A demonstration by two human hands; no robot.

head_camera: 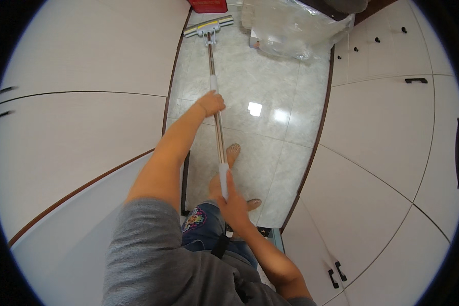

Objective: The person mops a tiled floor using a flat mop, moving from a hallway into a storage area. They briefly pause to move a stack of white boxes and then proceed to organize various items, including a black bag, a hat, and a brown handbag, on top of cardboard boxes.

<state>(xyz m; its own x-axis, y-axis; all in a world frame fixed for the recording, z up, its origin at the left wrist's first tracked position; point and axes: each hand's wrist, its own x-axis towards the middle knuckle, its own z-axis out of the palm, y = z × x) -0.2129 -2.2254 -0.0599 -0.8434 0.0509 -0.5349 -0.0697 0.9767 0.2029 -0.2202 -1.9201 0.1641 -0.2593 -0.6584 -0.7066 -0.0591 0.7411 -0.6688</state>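
Observation:
A long-handled sponge mop (pixel 219 137) runs up the view, its pole bare metal with pale grey grips. At the far end its wide grey head (pixel 208 27) with a yellow strip rests on the tiled floor (pixel 267 160), set at a slight slant. My left hand (pixel 211 103) is wrapped around the middle of the pole, just below the upper grey sleeve. Lower down, my right hand (pixel 232 208) grips the grey end of the handle near my thigh. The sponge under the head is hardly visible.
White cabinets line both sides, the left cabinet (pixel 99 49) close to the mop head and the right cabinet (pixel 375 126) with black handles. A plastic-wrapped object (pixel 298 30) stands at the far right of the floor, near a red container (pixel 209 5). My sandalled feet are below the pole.

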